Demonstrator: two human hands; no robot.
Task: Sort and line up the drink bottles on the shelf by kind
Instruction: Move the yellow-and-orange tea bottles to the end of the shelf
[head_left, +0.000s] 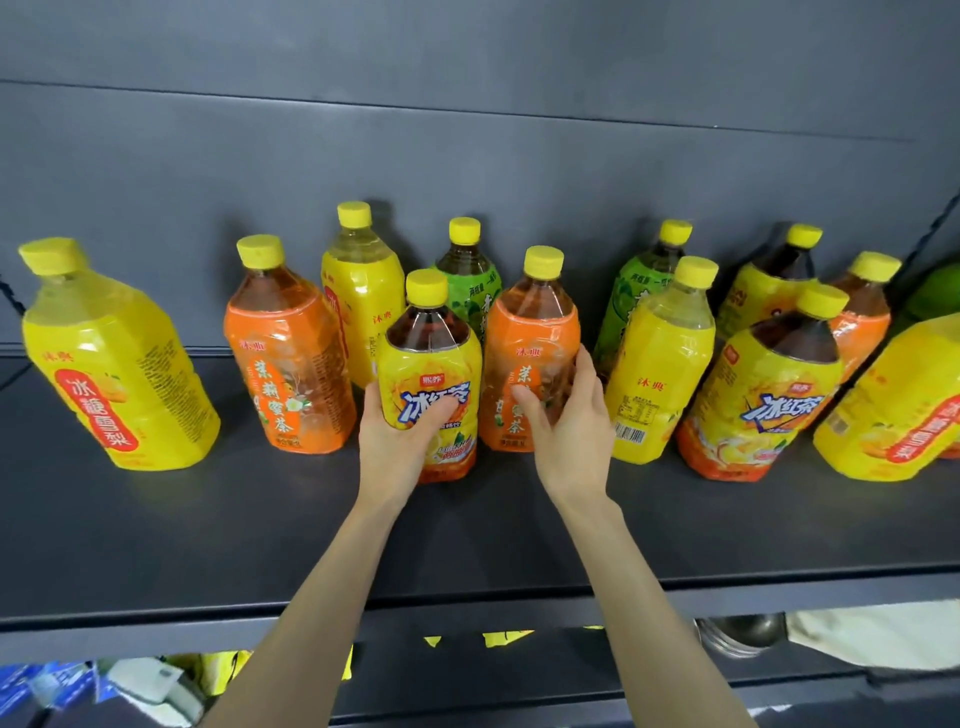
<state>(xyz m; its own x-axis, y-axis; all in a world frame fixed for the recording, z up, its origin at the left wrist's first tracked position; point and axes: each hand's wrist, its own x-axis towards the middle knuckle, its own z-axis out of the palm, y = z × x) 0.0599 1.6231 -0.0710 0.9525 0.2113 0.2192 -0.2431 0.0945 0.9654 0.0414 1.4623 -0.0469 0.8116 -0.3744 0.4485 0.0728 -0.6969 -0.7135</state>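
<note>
Several yellow-capped drink bottles stand on a dark shelf (260, 519). My left hand (397, 441) grips an iced black tea bottle (431, 374) with a yellow label at the centre front. My right hand (563, 415) wraps around an orange jasmine tea bottle (530, 338) just to its right. A second orange bottle (288, 353) stands to the left, and a big yellow pear-drink bottle (114, 364) at the far left. Behind are a yellow bottle (363, 296) and a green tea bottle (470, 280).
To the right stand another green bottle (636, 296), a yellow bottle (660, 364), a second iced tea bottle (763, 395) and more bottles crowded at the edge. The shelf's front strip (467, 603) runs below my arms. A lower shelf holds packaged goods (104, 686).
</note>
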